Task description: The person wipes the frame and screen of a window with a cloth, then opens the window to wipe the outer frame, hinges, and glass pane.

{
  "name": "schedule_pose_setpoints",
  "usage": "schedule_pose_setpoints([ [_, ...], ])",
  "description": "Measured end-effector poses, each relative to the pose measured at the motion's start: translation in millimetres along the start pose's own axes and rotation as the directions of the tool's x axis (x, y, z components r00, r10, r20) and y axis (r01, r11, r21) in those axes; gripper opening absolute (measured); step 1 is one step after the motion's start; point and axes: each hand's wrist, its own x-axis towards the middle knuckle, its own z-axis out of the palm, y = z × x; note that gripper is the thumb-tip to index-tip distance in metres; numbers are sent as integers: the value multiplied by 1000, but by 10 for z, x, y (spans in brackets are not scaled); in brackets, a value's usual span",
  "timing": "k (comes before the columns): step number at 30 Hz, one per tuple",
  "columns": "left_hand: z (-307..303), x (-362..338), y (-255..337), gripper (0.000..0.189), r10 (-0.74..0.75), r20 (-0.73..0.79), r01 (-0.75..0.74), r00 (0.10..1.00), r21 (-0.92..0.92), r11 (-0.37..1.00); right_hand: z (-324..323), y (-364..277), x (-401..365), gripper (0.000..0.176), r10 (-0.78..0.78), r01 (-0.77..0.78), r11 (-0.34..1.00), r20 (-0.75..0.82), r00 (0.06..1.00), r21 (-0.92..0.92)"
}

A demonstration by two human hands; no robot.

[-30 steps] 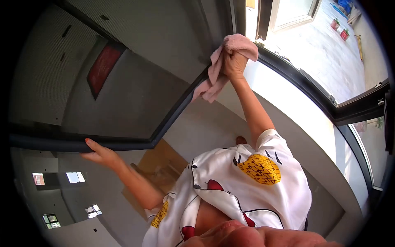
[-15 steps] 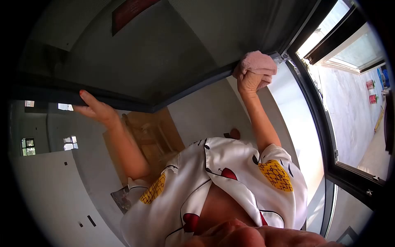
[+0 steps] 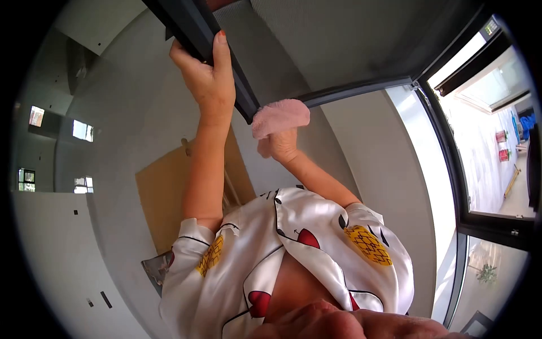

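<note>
Presently, pink cloth [image 3: 282, 116] is clamped by right hand [image 3: 282, 146] at twelve o'clock; dark frame [image 3: 189, 28] is gripped by left hand [image 3: 210, 87] at eleven. Unwanted frame swing could be caused by slackened left fingers.

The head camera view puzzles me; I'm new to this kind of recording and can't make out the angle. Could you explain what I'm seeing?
There is no machine here: a person works with two bare hands. The camera is worn on the head and looks forward and down, so the wearer's own white patterned shirt fills the lower middle. The picture looks curved and dark at its edges.

The left hand grips the dark frame of a large panel. The right hand holds a pink cloth at the frame's corner. No worktop shows; beyond the left arm is a flat brown sheet, seemingly lower down.
</note>
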Motion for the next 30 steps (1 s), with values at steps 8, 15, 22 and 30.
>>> schedule_pose_setpoints([
  [8, -1, 61, -123, 52, 41, 34, -39, 999, -64, 997, -1109, -203, 654, 17, 396, -111, 766, 328, 858, -633],
  [15, -45, 150, 394, 64, 704, 124, -671, 699, 453, 587, -1965, 358, 1520, 16, -165, 164, 984, -708, 686, -69],
  [22, 983, 419, 1238, 55, 693, 499, -851, 520, 233, 470, -3745, -732, 3167, 25, -311, 173, 950, -769, 558, -259],
  [30, 1744, 193, 1338, 54, 657, 511, -793, 554, 83, 604, -4828, -681, 4547, 47, -802, 264, 592, -589, 96, -762],
])
